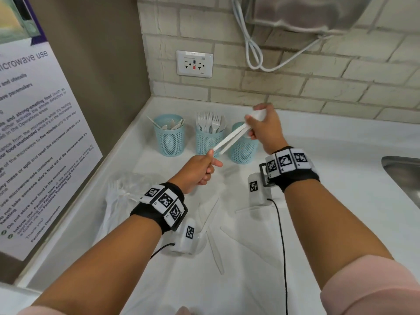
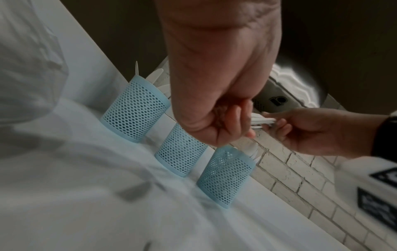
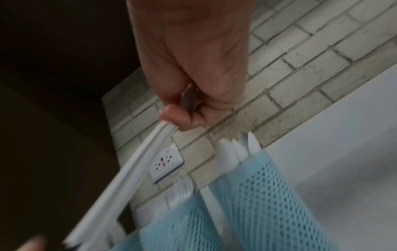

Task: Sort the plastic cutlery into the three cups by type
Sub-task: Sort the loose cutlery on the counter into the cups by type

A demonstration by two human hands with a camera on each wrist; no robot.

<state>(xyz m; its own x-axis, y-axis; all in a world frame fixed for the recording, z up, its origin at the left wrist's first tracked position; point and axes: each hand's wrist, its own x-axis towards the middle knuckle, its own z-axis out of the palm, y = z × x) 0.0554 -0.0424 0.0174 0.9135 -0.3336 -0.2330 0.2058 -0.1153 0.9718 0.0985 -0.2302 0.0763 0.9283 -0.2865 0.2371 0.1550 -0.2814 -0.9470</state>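
Observation:
Three blue mesh cups stand in a row at the back of the white counter [image 1: 318, 155]. The left cup [image 1: 169, 138] holds knives and spoon-like pieces, and the middle cup [image 1: 208, 142] holds forks. The right cup [image 1: 242, 151] is partly hidden. Above it my right hand [image 1: 252, 126] grips a small bundle of white cutlery [image 1: 229, 138] by the head ends. The handles slant down-left to my left hand [image 1: 210, 158], which pinches the tip of one handle. In the right wrist view the bundle [image 3: 133, 169] runs from my fist past the cups [image 3: 268, 195].
Loose white knives [image 1: 214, 248] and other pieces lie on the counter near my forearms. A crumpled clear bag [image 1: 118, 196] lies at the left by the poster wall. A steel sink [image 1: 404, 173] sits at the right edge. An outlet [image 1: 194, 63] and a cable [image 1: 254, 48] are on the brick wall.

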